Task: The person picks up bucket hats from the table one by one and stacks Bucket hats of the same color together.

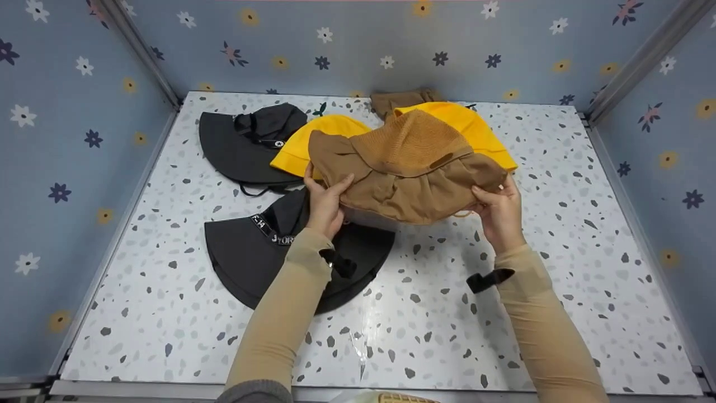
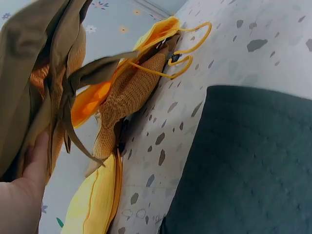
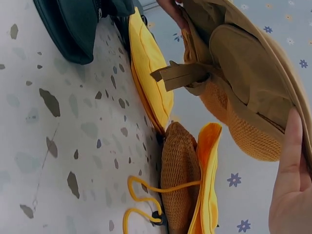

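Note:
A brown sun hat (image 1: 414, 196) with a knitted crown and a wide ruffled brim is held up above the table by both hands. My left hand (image 1: 326, 204) pinches the brim at its left side, thumb on top. At the right side of the brim, my right hand (image 1: 499, 210) grips it the same way. The right wrist view shows the hat's underside (image 3: 243, 63), with fabric ties (image 3: 183, 75) hanging from it. Beneath the left forearm lies a black wide-brimmed hat (image 1: 240, 257) with white lettering on its band.
Behind the held hat lie two yellow hats (image 1: 330, 131) (image 1: 481, 131), one with a yellow cord (image 3: 139, 197). Another knitted brown hat (image 3: 179, 170) rests beside them. A second black hat (image 1: 235, 151) sits at the back left. Flowered panels (image 1: 358, 50) enclose the speckled table (image 1: 436, 336).

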Demonstrator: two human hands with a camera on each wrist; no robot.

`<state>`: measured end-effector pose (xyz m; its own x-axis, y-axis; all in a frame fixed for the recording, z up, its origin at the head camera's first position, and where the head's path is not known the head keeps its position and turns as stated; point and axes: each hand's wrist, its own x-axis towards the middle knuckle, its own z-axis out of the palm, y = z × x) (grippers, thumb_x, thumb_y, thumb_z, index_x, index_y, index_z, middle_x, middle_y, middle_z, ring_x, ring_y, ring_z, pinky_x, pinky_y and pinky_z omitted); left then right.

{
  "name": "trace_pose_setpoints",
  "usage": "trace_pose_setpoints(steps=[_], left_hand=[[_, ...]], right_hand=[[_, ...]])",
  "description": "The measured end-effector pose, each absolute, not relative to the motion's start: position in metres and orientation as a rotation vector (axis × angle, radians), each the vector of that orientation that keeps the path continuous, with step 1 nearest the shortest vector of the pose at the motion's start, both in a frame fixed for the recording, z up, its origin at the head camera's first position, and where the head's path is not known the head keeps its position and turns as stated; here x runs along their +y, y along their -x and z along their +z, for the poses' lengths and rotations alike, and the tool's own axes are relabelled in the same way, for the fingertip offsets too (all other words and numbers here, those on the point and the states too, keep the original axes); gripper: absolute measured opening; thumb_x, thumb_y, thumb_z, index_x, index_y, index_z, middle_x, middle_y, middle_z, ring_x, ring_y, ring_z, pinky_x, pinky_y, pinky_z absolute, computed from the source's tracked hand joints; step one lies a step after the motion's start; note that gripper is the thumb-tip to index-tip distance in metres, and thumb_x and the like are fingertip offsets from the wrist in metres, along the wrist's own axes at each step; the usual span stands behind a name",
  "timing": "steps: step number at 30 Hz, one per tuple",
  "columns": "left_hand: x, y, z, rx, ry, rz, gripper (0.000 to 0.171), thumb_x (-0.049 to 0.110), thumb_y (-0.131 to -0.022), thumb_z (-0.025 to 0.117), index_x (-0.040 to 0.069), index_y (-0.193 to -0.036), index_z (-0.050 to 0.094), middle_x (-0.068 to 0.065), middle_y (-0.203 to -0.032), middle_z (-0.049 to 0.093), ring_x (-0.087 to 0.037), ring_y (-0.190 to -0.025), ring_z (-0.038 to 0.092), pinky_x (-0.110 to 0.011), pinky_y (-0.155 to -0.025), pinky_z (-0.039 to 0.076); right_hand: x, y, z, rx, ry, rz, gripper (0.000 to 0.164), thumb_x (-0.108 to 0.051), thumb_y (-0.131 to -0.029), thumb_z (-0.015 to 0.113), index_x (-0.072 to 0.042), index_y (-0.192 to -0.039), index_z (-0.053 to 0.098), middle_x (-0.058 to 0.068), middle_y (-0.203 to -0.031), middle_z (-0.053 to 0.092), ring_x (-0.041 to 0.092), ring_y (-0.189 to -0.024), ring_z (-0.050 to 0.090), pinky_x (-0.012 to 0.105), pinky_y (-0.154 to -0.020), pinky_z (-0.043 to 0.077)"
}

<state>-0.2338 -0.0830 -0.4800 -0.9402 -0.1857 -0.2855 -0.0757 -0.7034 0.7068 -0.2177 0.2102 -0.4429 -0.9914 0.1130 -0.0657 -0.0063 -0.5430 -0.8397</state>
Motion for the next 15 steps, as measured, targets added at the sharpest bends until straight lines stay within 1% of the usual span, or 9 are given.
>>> trace_pose_setpoints(steps=[4, 6, 11, 15], left_hand=[[-0.085, 0.233, -0.480, -1.248, -0.555, -2.791, 0.100, -0.002, -0.087, 0.072, 0.037, -0.155, 0.009, -0.004, -0.160, 0.028, -0.026, -0.138, 0.045, -0.040, -0.109, 0.045], [-0.087, 0.232, -0.479, -1.288, -0.562, -2.813, 0.095, 0.004, -0.090, 0.071, 0.036, -0.157, 0.011, -0.003, -0.158, 0.031, -0.025, -0.138, 0.046, -0.039, -0.109, 0.045], [-0.090, 0.230, -0.479, -1.298, -0.602, -2.915, 0.072, 0.016, -0.098, 0.063, 0.034, -0.155, 0.023, -0.003, -0.150, 0.046, -0.022, -0.134, 0.050, -0.036, -0.109, 0.045], [-0.092, 0.230, -0.478, -1.287, -0.628, -2.973, 0.067, 0.020, -0.100, 0.060, 0.035, -0.155, 0.024, -0.003, -0.149, 0.047, -0.022, -0.135, 0.049, -0.039, -0.111, 0.043]], right_hand=[[0.219, 0.216, -0.444, -1.495, 0.216, 2.673, 0.045, 0.020, -0.090, 0.051, -0.016, -0.113, 0.064, 0.005, -0.087, 0.069, 0.015, -0.056, 0.065, 0.028, -0.050, 0.056], [0.223, 0.215, -0.445, -1.506, 0.232, 2.671, 0.046, 0.020, -0.090, 0.051, -0.017, -0.114, 0.064, 0.005, -0.088, 0.070, 0.015, -0.058, 0.065, 0.029, -0.051, 0.056], [0.231, 0.214, -0.447, -1.521, 0.260, 2.674, 0.045, 0.020, -0.090, 0.052, -0.017, -0.113, 0.064, 0.004, -0.089, 0.070, 0.015, -0.061, 0.066, 0.028, -0.052, 0.056], [0.238, 0.212, -0.450, -1.521, 0.268, 2.691, 0.044, 0.018, -0.091, 0.052, -0.016, -0.118, 0.061, 0.004, -0.089, 0.069, 0.015, -0.063, 0.066, 0.026, -0.053, 0.055]])
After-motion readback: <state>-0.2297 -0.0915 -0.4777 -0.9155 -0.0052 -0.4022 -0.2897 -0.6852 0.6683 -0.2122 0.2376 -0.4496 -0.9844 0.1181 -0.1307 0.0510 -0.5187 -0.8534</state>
